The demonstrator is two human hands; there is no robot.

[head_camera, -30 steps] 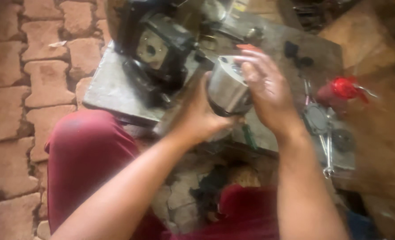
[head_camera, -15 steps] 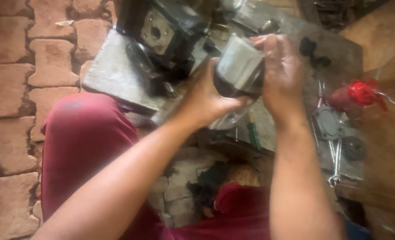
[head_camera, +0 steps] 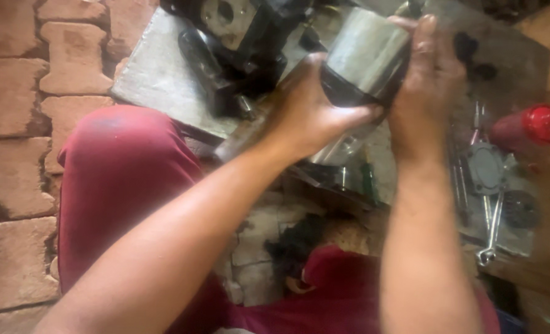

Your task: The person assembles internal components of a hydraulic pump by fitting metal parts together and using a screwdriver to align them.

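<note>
A silver metal cylinder-shaped housing (head_camera: pixel 366 52) with a dark lower end is held up between both hands above a grey metal plate (head_camera: pixel 157 80). My left hand (head_camera: pixel 312 108) cups it from below and the left, fingers curled under its dark end. My right hand (head_camera: pixel 426 80) grips its right side, fingers reaching over the top. A black machine body (head_camera: pixel 238 37) with a pale round port sits on the plate just left of the housing.
A red-capped can (head_camera: pixel 532 127) lies at the right. A round grey cover (head_camera: pixel 485 167), a dark gear (head_camera: pixel 521 209) and a spanner (head_camera: pixel 491 232) rest on the plate's right part. Red-trousered knees are below, brick paving at the left.
Both hands stay on the silver housing, which has risen toward the top of the view and nearer the black machine body. The camera view has shifted downward.
</note>
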